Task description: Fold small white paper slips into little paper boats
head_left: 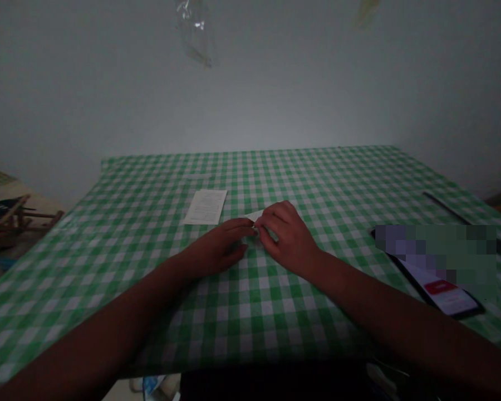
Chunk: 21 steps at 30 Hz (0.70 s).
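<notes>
Both my hands rest at the middle of a table covered with a green-and-white checked cloth (158, 289). My left hand (221, 248) lies low with fingers stretched toward a small folded white paper (254, 216) and touches its near edge. My right hand (286, 236) is curled over the same paper, fingers bent and pressing it down against the cloth. Most of the paper is hidden under my right hand. A second white printed sheet (206, 206) lies flat just beyond my left hand.
A phone (440, 289) with a lit screen lies at the right near the table's front edge. A thin dark rod (446, 209) lies farther back on the right. Wooden furniture (16, 214) stands beyond the left edge. A pale wall rises behind the table.
</notes>
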Tool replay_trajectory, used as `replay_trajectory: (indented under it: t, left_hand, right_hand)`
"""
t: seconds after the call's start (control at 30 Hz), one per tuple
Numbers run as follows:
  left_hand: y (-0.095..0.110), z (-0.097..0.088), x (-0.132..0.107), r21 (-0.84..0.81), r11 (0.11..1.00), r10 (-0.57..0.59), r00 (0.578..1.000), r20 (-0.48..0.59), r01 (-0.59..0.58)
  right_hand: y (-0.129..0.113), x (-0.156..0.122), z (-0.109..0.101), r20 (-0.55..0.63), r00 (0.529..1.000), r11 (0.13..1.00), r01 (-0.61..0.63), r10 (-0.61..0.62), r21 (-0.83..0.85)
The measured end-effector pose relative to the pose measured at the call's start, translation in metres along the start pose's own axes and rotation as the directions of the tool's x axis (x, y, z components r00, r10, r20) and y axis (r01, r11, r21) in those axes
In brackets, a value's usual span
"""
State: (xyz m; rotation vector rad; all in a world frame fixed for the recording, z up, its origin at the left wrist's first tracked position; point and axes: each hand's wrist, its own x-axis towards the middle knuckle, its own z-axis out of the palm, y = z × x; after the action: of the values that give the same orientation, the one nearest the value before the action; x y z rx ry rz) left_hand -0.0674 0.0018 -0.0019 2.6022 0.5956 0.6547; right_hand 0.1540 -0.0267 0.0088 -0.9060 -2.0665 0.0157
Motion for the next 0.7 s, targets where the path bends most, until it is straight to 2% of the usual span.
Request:
replay_trajectory:
  t: [0.1, 0.2, 0.33, 0.5, 0.7]
  left_hand:
    - [-0.002, -0.001, 0.0, 0.001, 1.0, -0.014, 0.998, 0.055, 0.014]
    - [-0.003, -0.005, 0.003, 0.013, 0.998, -0.062, 0.992, 0.11, 0.061]
    - [-0.001, -0.009, 0.007, 0.024, 0.993, -0.118, 0.992, 0.031, 0.118]
    - [0.002, -0.006, 0.005, 0.029, 0.99, -0.141, 0.989, 0.048, 0.14]
    - [0.003, -0.001, 0.004, 0.057, 0.981, -0.189, 0.976, 0.106, 0.184]
  right_hand:
    - [-0.001, -0.001, 0.0, 0.121, 0.99, 0.995, 0.084, -0.077, -0.049]
    - [0.0, -0.002, 0.002, 0.292, 0.955, 0.989, 0.095, -0.059, -0.109]
    - [0.004, -0.005, 0.006, 0.455, 0.89, 0.984, 0.06, 0.024, -0.169]
    - [0.007, -0.008, 0.012, 0.489, 0.869, 0.997, -0.041, 0.068, -0.067]
    - [0.011, -0.008, 0.012, 0.466, 0.877, 0.985, -0.163, 0.115, 0.063]
